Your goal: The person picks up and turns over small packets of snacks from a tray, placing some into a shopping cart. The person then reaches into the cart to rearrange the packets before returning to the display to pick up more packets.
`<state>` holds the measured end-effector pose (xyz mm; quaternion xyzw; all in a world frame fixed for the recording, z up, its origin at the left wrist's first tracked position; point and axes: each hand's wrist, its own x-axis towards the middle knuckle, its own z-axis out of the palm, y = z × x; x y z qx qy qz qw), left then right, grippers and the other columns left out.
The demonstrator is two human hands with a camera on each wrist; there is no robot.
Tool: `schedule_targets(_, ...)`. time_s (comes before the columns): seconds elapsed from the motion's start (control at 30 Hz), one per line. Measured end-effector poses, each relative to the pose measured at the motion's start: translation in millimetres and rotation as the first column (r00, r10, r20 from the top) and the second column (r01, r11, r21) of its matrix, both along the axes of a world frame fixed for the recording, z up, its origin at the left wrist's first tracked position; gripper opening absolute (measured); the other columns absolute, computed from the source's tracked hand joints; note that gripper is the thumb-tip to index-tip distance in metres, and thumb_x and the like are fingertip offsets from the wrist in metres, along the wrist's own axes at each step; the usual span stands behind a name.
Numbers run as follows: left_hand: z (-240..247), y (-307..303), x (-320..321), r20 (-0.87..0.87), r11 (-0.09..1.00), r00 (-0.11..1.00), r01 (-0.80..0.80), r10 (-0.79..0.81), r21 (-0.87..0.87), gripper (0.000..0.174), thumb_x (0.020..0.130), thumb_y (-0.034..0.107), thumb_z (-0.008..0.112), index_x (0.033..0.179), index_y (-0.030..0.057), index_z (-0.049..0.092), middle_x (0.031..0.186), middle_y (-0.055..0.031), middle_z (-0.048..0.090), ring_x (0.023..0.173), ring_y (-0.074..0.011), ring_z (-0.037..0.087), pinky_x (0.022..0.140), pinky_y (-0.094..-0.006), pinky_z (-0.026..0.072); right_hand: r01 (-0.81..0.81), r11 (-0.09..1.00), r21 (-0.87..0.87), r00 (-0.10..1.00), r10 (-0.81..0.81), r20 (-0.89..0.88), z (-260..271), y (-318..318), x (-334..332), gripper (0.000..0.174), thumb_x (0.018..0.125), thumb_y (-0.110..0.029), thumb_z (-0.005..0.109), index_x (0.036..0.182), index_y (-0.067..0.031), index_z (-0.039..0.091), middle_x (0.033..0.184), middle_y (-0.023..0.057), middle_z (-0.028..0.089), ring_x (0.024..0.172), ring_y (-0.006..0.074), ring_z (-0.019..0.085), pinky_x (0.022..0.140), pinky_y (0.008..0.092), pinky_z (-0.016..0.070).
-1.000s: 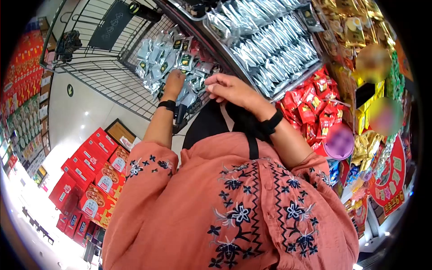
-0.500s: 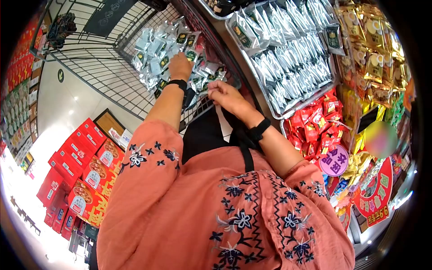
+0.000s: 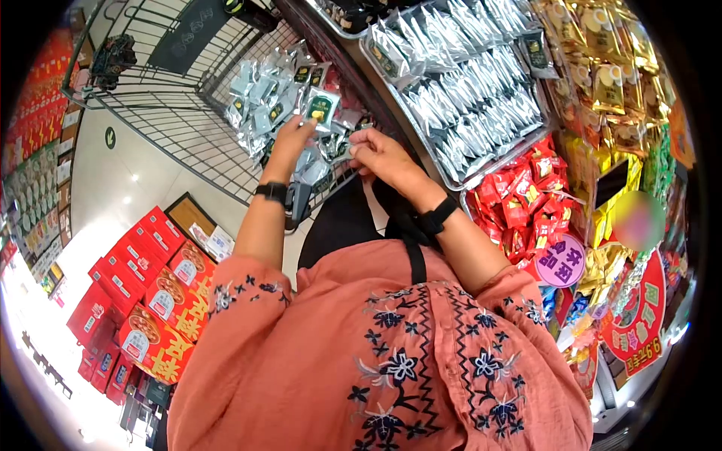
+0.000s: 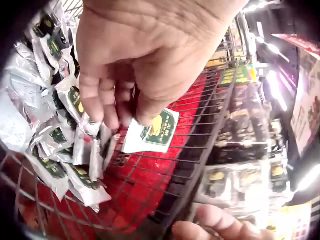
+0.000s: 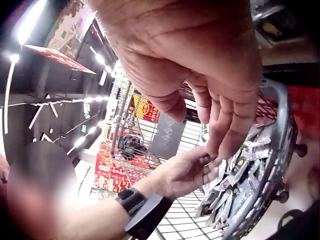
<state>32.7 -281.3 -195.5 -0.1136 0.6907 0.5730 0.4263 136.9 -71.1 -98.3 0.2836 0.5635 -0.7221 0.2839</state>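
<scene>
In the head view my left hand (image 3: 292,143) is over the shopping cart and pinches a small silver packet with a green label (image 3: 321,110). The left wrist view shows the packet's (image 4: 162,131) edge between thumb and fingers, its label facing outward. Below it lies a heap of similar silver packets (image 3: 263,94) in the cart's wire basket (image 4: 200,165). My right hand (image 3: 385,159) hovers at the cart's near side, to the right of the left hand. Its fingers (image 5: 227,117) are loosely bent, with nothing seen between them.
Right of the cart stands a metal tray (image 3: 460,180) of silver packets in rows. Red packets (image 3: 519,203) and gold packets (image 3: 609,83) lie beyond it. Red boxes (image 3: 120,278) are stacked at the left on the floor. A dark panel (image 3: 184,36) hangs on the cart.
The left hand was down among the heaped packets; now it has drawn back slightly with one green-labelled packet showing in its fingers. The right hand stays near the cart's edge.
</scene>
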Motion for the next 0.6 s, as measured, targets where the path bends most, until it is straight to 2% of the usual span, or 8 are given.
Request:
schedule_targets(0.07,42.8,-1.5,6.7,0.050,0.996,0.998,-0.038,0.034,0.080,0.032,0.098,0.027,0.063,0.122,0.0062,0.061,0.101,0.0012,0.063,0.092,-0.0120,0.059,0.078,-0.0277,0.0476,0.020,0.999,-0.035,0.999,-0.022,-0.050,17.8,4.3,-0.1,0.035,0.095,-0.018,0.062,0.125,-0.0021,0.054,0.100,0.0058,0.064,0.087,0.0137,0.065,0.070,0.0282,0.0520)
schedule_targets(0.2,117.1,6.6,19.5,-0.014,0.972,1.000,-0.020,0.024,0.232,0.029,0.097,0.027,0.063,0.116,0.0046,0.062,0.101,-0.0002,0.065,0.088,-0.0108,0.061,0.072,-0.0257,0.0475,0.136,0.982,-0.131,0.980,-0.153,-0.128,65.6,19.1,-1.9,0.037,0.096,-0.018,0.062,0.127,-0.0008,0.052,0.104,0.0073,0.063,0.087,0.0144,0.065,0.071,0.0281,0.0531)
schedule_targets(0.23,128.9,10.8,21.1,-0.046,0.969,0.999,0.017,-0.006,0.245,0.028,0.097,0.027,0.063,0.113,0.0045,0.063,0.099,-0.0001,0.066,0.087,-0.0101,0.061,0.072,-0.0251,0.0470,0.198,0.968,-0.154,0.950,-0.228,-0.213,70.0,21.4,-3.5,0.041,0.096,-0.018,0.063,0.130,0.0016,0.050,0.104,0.0079,0.063,0.085,0.0145,0.066,0.070,0.0278,0.0537)
schedule_targets(0.33,163.4,32.3,18.0,-0.127,0.948,0.981,0.179,-0.150,0.262,0.024,0.097,0.026,0.063,0.110,0.0053,0.065,0.092,0.0003,0.065,0.082,-0.0073,0.058,0.069,-0.0225,0.0447,0.303,0.936,-0.181,0.897,-0.344,-0.279,96.0,44.7,-2.6,0.048,0.096,-0.018,0.064,0.134,0.0040,0.046,0.103,0.0084,0.064,0.076,0.0129,0.065,0.066,0.0250,0.0530)
schedule_targets(0.37,171.3,41.7,15.6,-0.152,0.934,0.967,0.241,-0.207,0.263,0.023,0.098,0.025,0.063,0.110,0.0057,0.065,0.090,0.0005,0.065,0.080,-0.0062,0.057,0.068,-0.0216,0.0439,0.326,0.933,-0.152,0.885,-0.358,-0.298,104.6,52.1,-3.1,0.043,0.095,-0.018,0.066,0.130,0.0026,0.052,0.098,0.0063,0.066,0.070,0.0109,0.063,0.063,0.0238,0.0521)
schedule_targets(0.47,180.2,68.7,9.2,-0.222,0.888,0.918,0.381,-0.329,0.259,0.021,0.097,0.026,0.064,0.103,0.0063,0.065,0.083,0.0009,0.064,0.075,-0.0049,0.056,0.066,-0.0206,0.0434,0.312,0.942,-0.125,0.897,-0.336,-0.288,116.6,76.2,1.9,0.037,0.094,-0.019,0.067,0.124,0.0007,0.058,0.092,0.0035,0.066,0.067,0.0094,0.062,0.060,0.0231,0.0514)
schedule_targets(0.5,189.4,82.0,8.5,-0.249,0.882,0.906,0.401,-0.342,0.248,0.020,0.097,0.026,0.064,0.102,0.0060,0.063,0.079,0.0018,0.062,0.070,-0.0039,0.055,0.062,-0.0192,0.0421,0.320,0.943,-0.092,0.893,-0.332,-0.304,117.1,83.0,6.6,0.031,0.093,-0.019,0.068,0.118,-0.0009,0.063,0.089,0.0017,0.066,0.065,0.0088,0.062,0.059,0.0228,0.0509)
schedule_targets(0.6,209.1,118.0,8.9,-0.299,0.907,0.903,0.374,-0.308,0.196,0.019,0.098,0.024,0.063,0.102,0.0058,0.061,0.075,0.0028,0.059,0.064,-0.0029,0.052,0.054,-0.0184,0.0394,0.406,0.912,-0.055,0.865,-0.403,-0.298,118.4,105.2,21.1,0.029,0.093,-0.018,0.068,0.116,-0.0010,0.063,0.089,0.0020,0.067,0.066,0.0090,0.062,0.058,0.0232,0.0512)
